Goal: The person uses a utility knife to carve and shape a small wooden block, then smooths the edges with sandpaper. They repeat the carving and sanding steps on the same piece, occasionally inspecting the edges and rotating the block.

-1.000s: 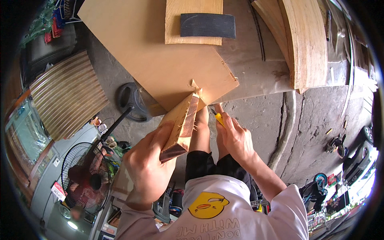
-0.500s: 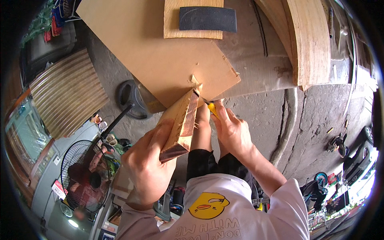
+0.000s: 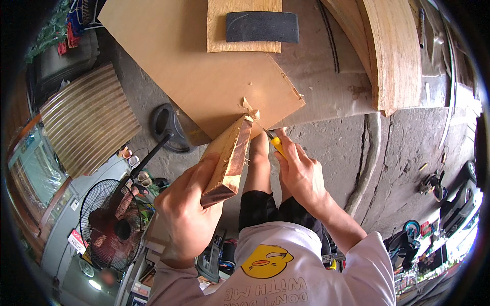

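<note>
My left hand (image 3: 189,206) is wrapped round the near end of a wooden block (image 3: 228,158), which slants up and away to the front corner of a brown board (image 3: 204,97). Splinters stick out along the block's right edge. In my right hand (image 3: 302,171) is a yellow-handled utility knife (image 3: 278,146), its blade pointing at the block's far end. Curled wood shavings (image 3: 249,108) lie on the board just past that end. Whether the blade touches the wood I cannot tell.
Farther back on the board rests a wooden piece (image 3: 217,30) with a black curved pad (image 3: 262,27) on it. Large curved wooden parts (image 3: 395,61) stand at the back right of the table (image 3: 352,92). A standing fan (image 3: 112,224) is at my left, its round base (image 3: 168,127) beside the table.
My right hand and the knife have shifted slightly right and down, away from the block's far end. The block has moved slightly left in my left hand.
</note>
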`<state>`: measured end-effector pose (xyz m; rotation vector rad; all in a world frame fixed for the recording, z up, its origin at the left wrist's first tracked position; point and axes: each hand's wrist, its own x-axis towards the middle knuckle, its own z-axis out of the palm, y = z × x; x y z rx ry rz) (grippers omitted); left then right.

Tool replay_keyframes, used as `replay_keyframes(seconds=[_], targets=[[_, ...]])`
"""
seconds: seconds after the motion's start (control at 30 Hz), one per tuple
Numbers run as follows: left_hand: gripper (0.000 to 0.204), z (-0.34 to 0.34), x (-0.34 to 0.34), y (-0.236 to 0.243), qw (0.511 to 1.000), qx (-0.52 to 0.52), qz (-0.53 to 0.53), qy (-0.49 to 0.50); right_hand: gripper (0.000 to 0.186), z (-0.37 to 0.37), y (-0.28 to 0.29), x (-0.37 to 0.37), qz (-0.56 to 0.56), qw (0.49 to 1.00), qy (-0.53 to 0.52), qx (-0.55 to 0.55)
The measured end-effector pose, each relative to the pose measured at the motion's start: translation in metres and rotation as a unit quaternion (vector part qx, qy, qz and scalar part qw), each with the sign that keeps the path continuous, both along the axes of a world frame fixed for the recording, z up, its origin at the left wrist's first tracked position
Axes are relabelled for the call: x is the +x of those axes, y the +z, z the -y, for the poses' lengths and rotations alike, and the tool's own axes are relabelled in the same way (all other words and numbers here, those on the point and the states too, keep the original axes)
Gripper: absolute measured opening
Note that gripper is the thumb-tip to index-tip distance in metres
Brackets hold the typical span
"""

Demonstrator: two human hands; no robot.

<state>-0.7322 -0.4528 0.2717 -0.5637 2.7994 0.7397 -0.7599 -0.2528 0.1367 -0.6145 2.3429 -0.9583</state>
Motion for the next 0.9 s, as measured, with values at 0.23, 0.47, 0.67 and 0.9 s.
replay_keyframes(seconds=[0.23, 0.47, 0.67, 0.9], targets=[[0.041, 0.006, 0.001, -0.004, 0.999, 0.016, -0.013, -0.037, 0.043, 0.01, -0.007, -0.003, -0.034, 0.999, 0.015, 0.015], [0.04, 0.007, 0.001, -0.004, 0.999, 0.017, -0.019, -0.042, 0.042, 0.01, -0.009, -0.004, -0.019, 0.999, 0.028, 0.019], [0.04, 0.007, 0.002, -0.005, 0.999, 0.01, -0.022, -0.043, 0.041, 0.013, -0.009, -0.003, -0.054, 0.999, 0.009, -0.003], [0.039, 0.009, 0.001, -0.005, 0.999, 0.022, -0.02, -0.034, 0.041, 0.004, -0.01, 0.004, -0.042, 0.996, 0.034, 0.07]])
